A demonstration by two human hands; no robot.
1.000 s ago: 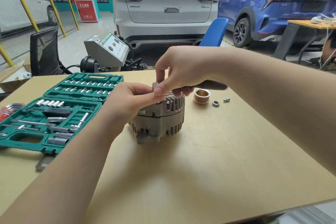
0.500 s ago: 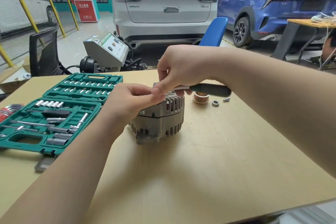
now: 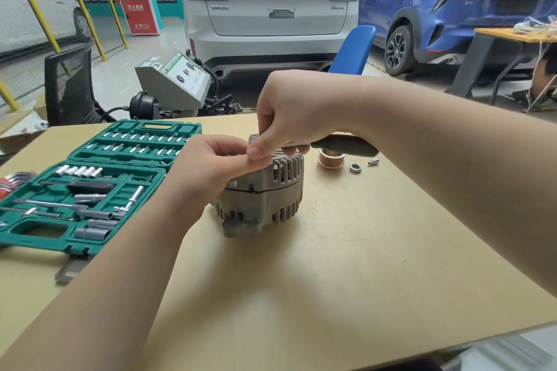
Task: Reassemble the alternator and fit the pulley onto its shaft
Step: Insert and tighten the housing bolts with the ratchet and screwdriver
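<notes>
The right hand is closed on a ratchet over the alternator mid-table; the left hand pinches its top. The pulley lies beside it. No legible writing is seen on them.

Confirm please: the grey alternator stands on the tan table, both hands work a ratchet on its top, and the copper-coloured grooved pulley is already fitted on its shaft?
Not quite. The copper-coloured grooved pulley is not fitted; the head view shows it lying on the tan table beside the grey alternator, near a small metal nut. The rest holds: the left hand and right hand work a ratchet on top.
</notes>
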